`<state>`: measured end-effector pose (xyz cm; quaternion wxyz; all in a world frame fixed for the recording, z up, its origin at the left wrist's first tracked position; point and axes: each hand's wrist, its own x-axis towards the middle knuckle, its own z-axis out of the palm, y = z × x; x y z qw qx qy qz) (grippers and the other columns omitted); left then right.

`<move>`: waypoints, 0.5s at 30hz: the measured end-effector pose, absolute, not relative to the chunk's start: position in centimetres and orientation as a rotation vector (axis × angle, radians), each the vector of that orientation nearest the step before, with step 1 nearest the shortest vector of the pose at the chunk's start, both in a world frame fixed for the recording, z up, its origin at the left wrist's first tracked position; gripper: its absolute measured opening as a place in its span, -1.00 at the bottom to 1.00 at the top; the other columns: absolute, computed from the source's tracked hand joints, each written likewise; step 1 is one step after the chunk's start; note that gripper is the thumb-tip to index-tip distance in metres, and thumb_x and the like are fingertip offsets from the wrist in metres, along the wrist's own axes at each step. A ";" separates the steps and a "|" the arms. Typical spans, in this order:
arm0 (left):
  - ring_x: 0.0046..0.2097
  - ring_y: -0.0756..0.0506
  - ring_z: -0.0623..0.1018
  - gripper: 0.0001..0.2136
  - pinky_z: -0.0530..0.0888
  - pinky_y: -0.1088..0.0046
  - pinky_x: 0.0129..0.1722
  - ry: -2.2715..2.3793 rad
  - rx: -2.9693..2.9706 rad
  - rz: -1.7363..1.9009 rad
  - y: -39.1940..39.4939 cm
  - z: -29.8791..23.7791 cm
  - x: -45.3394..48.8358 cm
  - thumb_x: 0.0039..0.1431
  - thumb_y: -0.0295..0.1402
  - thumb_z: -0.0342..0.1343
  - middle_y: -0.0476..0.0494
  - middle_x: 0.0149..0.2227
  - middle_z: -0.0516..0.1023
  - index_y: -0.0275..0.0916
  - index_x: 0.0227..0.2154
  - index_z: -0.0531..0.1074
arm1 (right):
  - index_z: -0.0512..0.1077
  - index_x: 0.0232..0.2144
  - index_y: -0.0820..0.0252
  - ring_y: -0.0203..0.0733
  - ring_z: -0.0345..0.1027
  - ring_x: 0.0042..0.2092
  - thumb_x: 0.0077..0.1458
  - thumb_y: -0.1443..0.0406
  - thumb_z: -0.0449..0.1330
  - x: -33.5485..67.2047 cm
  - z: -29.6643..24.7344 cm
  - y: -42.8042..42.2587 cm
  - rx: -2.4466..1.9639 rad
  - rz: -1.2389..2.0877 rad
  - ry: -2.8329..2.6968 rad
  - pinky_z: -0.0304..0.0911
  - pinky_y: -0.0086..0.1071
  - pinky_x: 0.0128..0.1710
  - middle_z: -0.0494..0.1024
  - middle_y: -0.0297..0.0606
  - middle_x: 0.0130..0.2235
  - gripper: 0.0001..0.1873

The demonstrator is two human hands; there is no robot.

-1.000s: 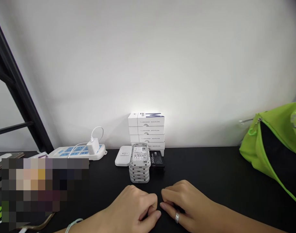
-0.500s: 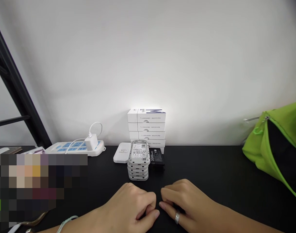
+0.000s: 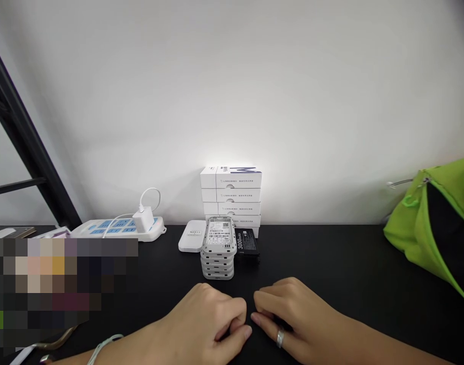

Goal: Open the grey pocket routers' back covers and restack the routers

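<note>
My left hand (image 3: 217, 322) rests on the black table with its fingers curled in and nothing in them. Close beside it, my right hand (image 3: 287, 317), with a ring, is curled the same way and also holds nothing; a small gap parts the two. Just beyond them stands a stack of several grey-white device shells (image 3: 218, 266), the top one showing a label and code. Left of the stack lie thin white covers (image 3: 191, 235), piled up. To its right are black batteries (image 3: 247, 242), the top one marked 3000mAh. Behind rises a pile of several white boxes (image 3: 238, 181).
A white power strip (image 3: 158, 232) with a plugged-in charger (image 3: 143, 219) and cable lies at the back left. A green and black bag (image 3: 410, 223) sits at the right. The area at the lower left is pixelated. A white wall (image 3: 311, 101) bounds the table's back.
The view has shifted very slightly, so the things on the table sit a little higher and further right. Both hands keep their curled pose, and nothing on the table has been moved.
</note>
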<state>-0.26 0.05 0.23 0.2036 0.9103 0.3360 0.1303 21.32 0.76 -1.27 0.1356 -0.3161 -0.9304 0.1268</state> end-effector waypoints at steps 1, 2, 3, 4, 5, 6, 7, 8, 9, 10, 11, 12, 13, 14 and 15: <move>-0.57 0.06 0.17 -0.72 0.07 0.51 -0.53 0.935 2.545 0.361 0.1 0.2 -0.3 0.15 -0.48 0.08 0.15 -0.63 0.13 -0.22 -0.56 0.09 | -0.01 -0.48 0.09 -0.34 -0.03 -0.50 0.23 0.32 -0.03 21.3 -1.3 0.8 -0.915 0.369 -2.692 -0.07 -0.40 -0.45 0.19 -0.48 -0.50 -0.75; -0.57 0.06 0.16 -0.72 0.07 0.50 -0.54 0.931 2.551 0.361 0.1 0.2 -0.3 0.15 -0.48 0.08 0.15 -0.63 0.13 -0.22 -0.57 0.08 | -0.01 -0.48 0.09 -0.34 -0.03 -0.50 0.23 0.32 -0.03 21.4 -1.3 0.8 -0.911 0.373 -2.691 -0.07 -0.40 -0.45 0.19 -0.48 -0.50 -0.75; -0.57 0.06 0.16 -0.71 0.06 0.50 -0.54 0.929 2.555 0.362 0.1 0.1 -0.3 0.15 -0.47 0.08 0.15 -0.63 0.13 -0.22 -0.57 0.08 | 0.00 -0.48 0.09 -0.34 -0.03 -0.50 0.24 0.32 -0.03 21.4 -1.4 0.8 -0.906 0.377 -2.692 -0.07 -0.40 -0.45 0.19 -0.48 -0.50 -0.75; -0.57 0.06 0.16 -0.72 0.06 0.50 -0.54 0.930 2.557 0.365 0.2 0.1 -0.2 0.15 -0.47 0.08 0.15 -0.62 0.13 -0.22 -0.56 0.08 | 0.00 -0.47 0.09 -0.34 -0.02 -0.49 0.24 0.32 -0.04 21.5 -1.4 0.8 -0.901 0.380 -2.692 -0.07 -0.40 -0.45 0.19 -0.48 -0.50 -0.75; -0.57 0.06 0.16 -0.72 0.06 0.50 -0.54 0.930 2.557 0.369 0.2 0.1 -0.2 0.16 -0.47 0.08 0.15 -0.62 0.13 -0.22 -0.56 0.09 | 0.00 -0.47 0.09 -0.34 -0.02 -0.49 0.24 0.32 -0.04 21.5 -1.4 0.8 -0.897 0.381 -2.692 -0.07 -0.40 -0.44 0.20 -0.48 -0.50 -0.75; -0.57 0.06 0.16 -0.72 0.07 0.50 -0.54 0.930 2.556 0.372 0.2 0.1 -0.2 0.16 -0.47 0.08 0.15 -0.62 0.14 -0.22 -0.56 0.09 | 0.00 -0.47 0.09 -0.34 -0.02 -0.49 0.24 0.32 -0.04 21.5 -1.4 0.8 -0.895 0.380 -2.692 -0.07 -0.40 -0.44 0.20 -0.48 -0.50 -0.75; -0.57 0.06 0.17 -0.73 0.07 0.51 -0.53 0.926 2.554 0.374 0.2 0.0 -0.2 0.16 -0.47 0.08 0.15 -0.62 0.14 -0.22 -0.56 0.10 | 0.00 -0.47 0.09 -0.34 -0.01 -0.49 0.24 0.32 -0.04 21.5 -1.4 0.8 -0.894 0.379 -2.691 -0.07 -0.40 -0.44 0.20 -0.48 -0.50 -0.75; -0.57 0.06 0.17 -0.73 0.08 0.51 -0.53 0.922 2.553 0.377 0.2 0.0 -0.2 0.16 -0.47 0.07 0.15 -0.62 0.14 -0.22 -0.55 0.10 | 0.00 -0.47 0.09 -0.34 -0.01 -0.49 0.24 0.32 -0.03 21.5 -1.4 0.8 -0.895 0.376 -2.689 -0.07 -0.40 -0.44 0.20 -0.48 -0.49 -0.75; -0.57 0.06 0.17 -0.73 0.08 0.51 -0.53 0.920 2.551 0.379 0.1 0.1 -0.2 0.16 -0.47 0.07 0.15 -0.62 0.13 -0.22 -0.56 0.09 | 0.00 -0.47 0.08 -0.34 -0.01 -0.49 0.24 0.33 -0.03 21.5 -1.4 0.8 -0.900 0.373 -2.686 -0.07 -0.41 -0.43 0.20 -0.48 -0.49 -0.75; -0.57 0.06 0.16 -0.72 0.08 0.51 -0.53 0.920 2.549 0.382 0.1 0.1 -0.2 0.16 -0.47 0.07 0.15 -0.62 0.13 -0.22 -0.56 0.09 | -0.01 -0.47 0.08 -0.33 -0.02 -0.49 0.24 0.32 -0.03 21.4 -1.3 0.8 -0.899 0.373 -2.686 -0.07 -0.41 -0.43 0.20 -0.47 -0.49 -0.75; -0.57 0.06 0.16 -0.72 0.08 0.51 -0.53 0.917 2.547 0.385 0.1 0.1 -0.3 0.16 -0.47 0.07 0.15 -0.62 0.13 -0.22 -0.56 0.08 | 0.00 -0.47 0.08 -0.33 -0.02 -0.49 0.24 0.32 -0.03 21.4 -1.3 0.8 -0.900 0.373 -2.687 -0.07 -0.41 -0.44 0.20 -0.47 -0.49 -0.75; -0.57 0.06 0.16 -0.72 0.08 0.51 -0.53 0.914 2.547 0.385 0.0 0.1 -0.3 0.16 -0.47 0.07 0.15 -0.62 0.13 -0.22 -0.56 0.08 | 0.00 -0.47 0.09 -0.33 -0.01 -0.49 0.24 0.32 -0.04 21.4 -1.3 0.8 -0.899 0.373 -2.688 -0.07 -0.41 -0.44 0.21 -0.47 -0.50 -0.75; -0.57 0.06 0.16 -0.72 0.08 0.51 -0.53 0.915 2.546 0.388 0.0 0.1 -0.3 0.16 -0.47 0.07 0.15 -0.62 0.14 -0.22 -0.56 0.08 | 0.00 -0.47 0.09 -0.33 -0.01 -0.49 0.25 0.32 -0.04 21.4 -1.3 0.8 -0.897 0.372 -2.688 -0.07 -0.41 -0.44 0.21 -0.47 -0.50 -0.75; -0.57 0.06 0.17 -0.72 0.08 0.51 -0.53 0.915 2.546 0.390 0.0 0.1 -0.3 0.16 -0.47 0.07 0.15 -0.62 0.14 -0.22 -0.56 0.09 | 0.00 -0.47 0.09 -0.33 -0.01 -0.50 0.25 0.32 -0.04 21.4 -1.2 0.8 -0.898 0.372 -2.689 -0.07 -0.40 -0.44 0.21 -0.47 -0.50 -0.75; -0.57 0.06 0.17 -0.73 0.08 0.51 -0.53 0.915 2.545 0.390 0.0 0.1 -0.3 0.16 -0.47 0.07 0.15 -0.62 0.14 -0.22 -0.55 0.09 | 0.00 -0.48 0.09 -0.33 -0.02 -0.50 0.25 0.32 -0.04 21.4 -1.2 0.8 -0.897 0.374 -2.691 -0.07 -0.40 -0.44 0.20 -0.47 -0.50 -0.74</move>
